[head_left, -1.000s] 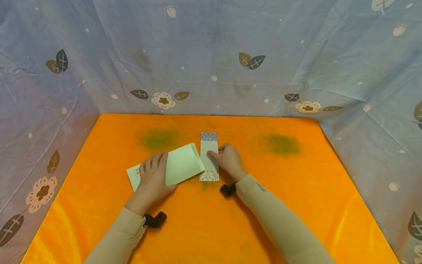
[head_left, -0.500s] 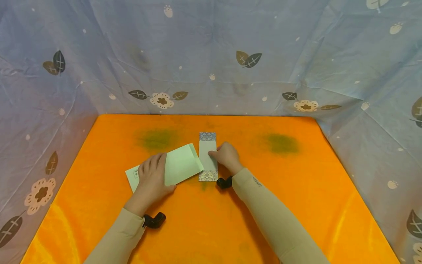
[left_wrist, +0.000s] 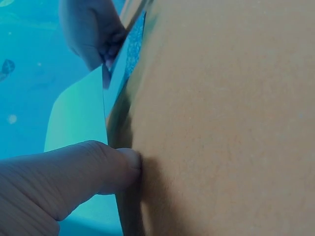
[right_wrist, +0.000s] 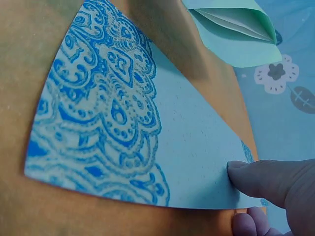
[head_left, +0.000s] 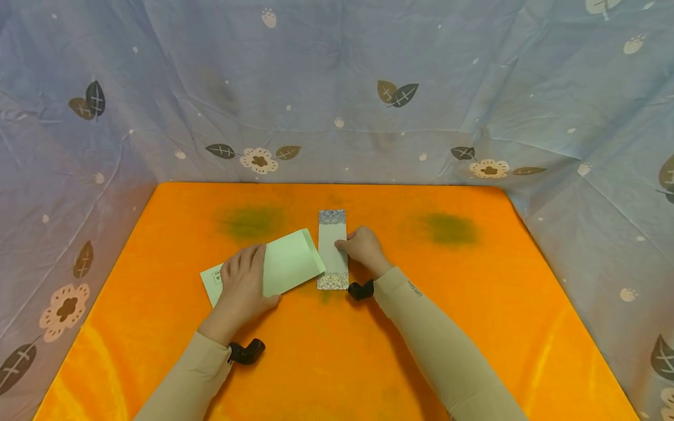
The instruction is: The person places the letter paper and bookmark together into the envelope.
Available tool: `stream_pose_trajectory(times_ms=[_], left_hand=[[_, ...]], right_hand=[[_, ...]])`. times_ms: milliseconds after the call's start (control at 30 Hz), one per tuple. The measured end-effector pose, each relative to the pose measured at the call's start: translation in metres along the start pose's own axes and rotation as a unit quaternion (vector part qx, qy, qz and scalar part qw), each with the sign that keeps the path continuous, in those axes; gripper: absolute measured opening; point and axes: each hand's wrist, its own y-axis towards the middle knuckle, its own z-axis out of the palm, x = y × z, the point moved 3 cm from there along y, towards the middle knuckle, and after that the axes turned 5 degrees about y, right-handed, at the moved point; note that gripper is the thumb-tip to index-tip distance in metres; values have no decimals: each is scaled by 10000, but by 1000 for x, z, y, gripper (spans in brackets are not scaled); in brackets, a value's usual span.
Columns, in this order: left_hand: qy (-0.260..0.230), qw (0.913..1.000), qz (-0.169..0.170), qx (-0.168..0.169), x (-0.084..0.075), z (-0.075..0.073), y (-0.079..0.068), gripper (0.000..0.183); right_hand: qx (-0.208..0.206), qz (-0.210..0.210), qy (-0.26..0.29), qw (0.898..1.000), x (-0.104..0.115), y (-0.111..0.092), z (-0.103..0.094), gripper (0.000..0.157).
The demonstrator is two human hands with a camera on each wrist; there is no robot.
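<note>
A pale green envelope lies slanted at the left, with a small printed mark near its far left end. My left hand grips it from above, fingers over one long edge and thumb at the other. In the right wrist view the envelope's mouth gapes, with whitish layers inside. Beside it stands a narrow white card with ornate blue patterned bands at both ends. My right hand pinches the card's right edge, thumb on its face and curled fingers behind. The envelope's open corner overlaps the card's lower left edge in the head view.
An orange cloth covers the table, with dark greenish patches on both sides. Pale blue-grey curtains printed with flowers and leaves rise behind and at both sides. Black wrist mounts stick out near both cuffs.
The right thumb has shifted slightly toward the card's right edge. The left hand and envelope hold their place, and the whole head view has moved a little.
</note>
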Motion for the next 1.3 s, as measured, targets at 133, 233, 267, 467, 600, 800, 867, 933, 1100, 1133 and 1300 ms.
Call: stream_pose_trajectory(times_ms=[133, 233, 267, 467, 600, 800, 867, 933, 1100, 1133, 1300], left_hand=[[-6, 10000, 22, -48, 0, -1, -1, 110], [-8, 9999, 44, -92, 1, -1, -1, 111], [-8, 9999, 51, -102, 1, -1, -1, 111], [-5, 9999, 75, -114, 2, 0, 0, 111], [-16, 10000, 48, -78, 2, 1, 1, 111], [-21, 10000, 40, -87, 2, 1, 0, 112], [-11, 9999, 43, -93, 2, 1, 0, 112], [15, 9999, 50, -102, 2, 0, 0, 112], [53, 9999, 61, -124, 1, -1, 0, 111], [58, 9999, 62, -126, 1, -1, 0, 110], [71, 9998, 79, -149, 1, -1, -1, 111]], right_hand=[[7, 81, 241, 9997, -2, 0, -2, 51], [21, 123, 443, 9989, -3, 0, -4, 48], [25, 123, 487, 9987, -3, 0, -4, 46], [-114, 61, 658, 9977, -6, -4, -8, 23], [-54, 48, 948, 9955, -8, -7, -10, 26], [169, -31, 1325, 9910, -12, -9, -13, 33], [173, -19, 1343, 9908, -13, -11, -16, 31], [173, -40, 1314, 9912, -14, -13, -18, 29], [161, -160, 1372, 9903, -17, -16, -24, 27], [163, -174, 1387, 9901, -18, -16, -26, 27], [208, -210, 1296, 9911, -24, -18, -33, 26]])
